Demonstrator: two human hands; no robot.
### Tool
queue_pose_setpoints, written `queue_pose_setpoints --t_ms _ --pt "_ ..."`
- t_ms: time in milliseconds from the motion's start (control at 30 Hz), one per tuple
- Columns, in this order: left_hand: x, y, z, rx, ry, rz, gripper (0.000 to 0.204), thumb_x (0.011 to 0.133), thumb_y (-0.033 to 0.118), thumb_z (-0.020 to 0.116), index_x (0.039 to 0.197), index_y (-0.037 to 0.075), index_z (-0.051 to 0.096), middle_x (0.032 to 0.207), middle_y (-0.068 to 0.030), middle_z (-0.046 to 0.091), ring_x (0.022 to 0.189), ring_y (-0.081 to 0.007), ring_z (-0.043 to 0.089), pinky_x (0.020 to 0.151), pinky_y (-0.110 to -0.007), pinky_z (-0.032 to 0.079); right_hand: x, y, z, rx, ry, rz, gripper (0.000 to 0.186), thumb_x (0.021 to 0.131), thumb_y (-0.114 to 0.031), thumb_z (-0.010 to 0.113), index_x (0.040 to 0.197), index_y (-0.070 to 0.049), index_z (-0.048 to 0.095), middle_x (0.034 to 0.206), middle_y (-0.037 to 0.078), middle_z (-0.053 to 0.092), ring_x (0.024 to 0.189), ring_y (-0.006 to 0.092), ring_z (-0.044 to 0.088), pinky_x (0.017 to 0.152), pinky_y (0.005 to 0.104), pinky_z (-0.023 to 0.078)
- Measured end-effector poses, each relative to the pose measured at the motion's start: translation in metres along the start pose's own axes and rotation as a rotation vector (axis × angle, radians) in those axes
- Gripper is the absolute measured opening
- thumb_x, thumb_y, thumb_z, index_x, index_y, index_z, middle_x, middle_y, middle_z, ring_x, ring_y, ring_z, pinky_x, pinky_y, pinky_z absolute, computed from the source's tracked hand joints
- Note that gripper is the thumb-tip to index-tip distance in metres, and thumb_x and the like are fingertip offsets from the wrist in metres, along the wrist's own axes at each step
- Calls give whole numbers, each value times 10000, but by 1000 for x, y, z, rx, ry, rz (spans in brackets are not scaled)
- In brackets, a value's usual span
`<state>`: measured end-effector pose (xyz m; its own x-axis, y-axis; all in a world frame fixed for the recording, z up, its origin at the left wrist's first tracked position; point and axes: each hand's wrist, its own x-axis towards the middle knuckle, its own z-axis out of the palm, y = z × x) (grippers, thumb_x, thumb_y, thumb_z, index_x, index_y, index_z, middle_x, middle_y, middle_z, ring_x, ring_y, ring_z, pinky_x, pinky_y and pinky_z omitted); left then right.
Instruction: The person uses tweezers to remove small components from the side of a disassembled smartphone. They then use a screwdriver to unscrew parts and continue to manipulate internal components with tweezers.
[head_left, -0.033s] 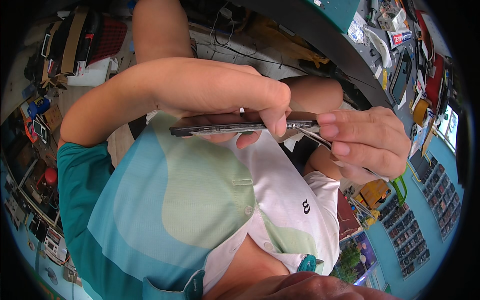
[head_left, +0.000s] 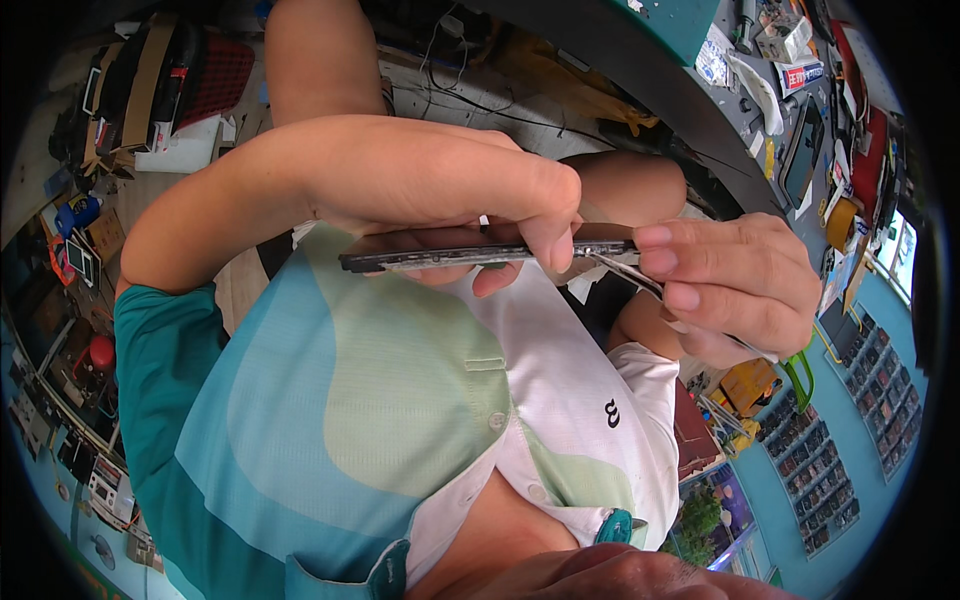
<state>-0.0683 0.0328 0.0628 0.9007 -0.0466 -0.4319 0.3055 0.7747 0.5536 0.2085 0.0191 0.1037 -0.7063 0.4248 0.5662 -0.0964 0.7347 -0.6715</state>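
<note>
My left hand is closed around a thin dark phone, which lies sideways in front of my chest. Its long edge faces the view, and that edge looks rough and greyish. The thumb presses near the phone's right part, while other fingertips show beneath it. At the right end, my right hand pinches a pair of slim metal tweezers. Their tips touch the phone's edge beside my left thumb. Fingers of the right hand also meet the phone's right end. The phone's underside is hidden.
A grey workbench at the upper right carries a tube, a dark phone-like panel and clutter. Cardboard boxes stand at the upper left. Cables trail across the floor. Racks of small items hang on the blue wall.
</note>
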Motion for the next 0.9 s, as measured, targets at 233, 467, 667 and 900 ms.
queue_pose_setpoints --t_ms 233,467,667,900 --pt "4 1 -5 28 15 9 816 840 310 619 1490 -150 441 850 -156 661 608 -129 556 520 -272 431 -2 7 -1 -12 5 -16 264 713 104 796 969 50 757 952 214 766 848 302 796 603 273 621" --pt "3 3 -5 37 16 3 818 841 314 619 1490 -151 440 852 -154 665 610 -131 559 520 -271 435 -3 8 -1 -18 5 -22 265 709 102 799 966 52 757 951 221 766 836 300 797 572 259 608" --pt "3 3 -5 46 9 15 822 845 317 618 1493 -153 433 851 -152 666 612 -133 561 520 -273 436 -2 7 0 -18 15 -26 263 710 100 800 965 55 756 948 227 765 828 299 797 560 255 603" --pt "3 4 -6 56 4 11 817 852 321 615 1498 -145 433 848 -145 663 610 -130 557 516 -272 433 -3 7 0 -16 16 -27 249 720 101 791 962 58 755 945 229 762 831 303 796 579 266 612"
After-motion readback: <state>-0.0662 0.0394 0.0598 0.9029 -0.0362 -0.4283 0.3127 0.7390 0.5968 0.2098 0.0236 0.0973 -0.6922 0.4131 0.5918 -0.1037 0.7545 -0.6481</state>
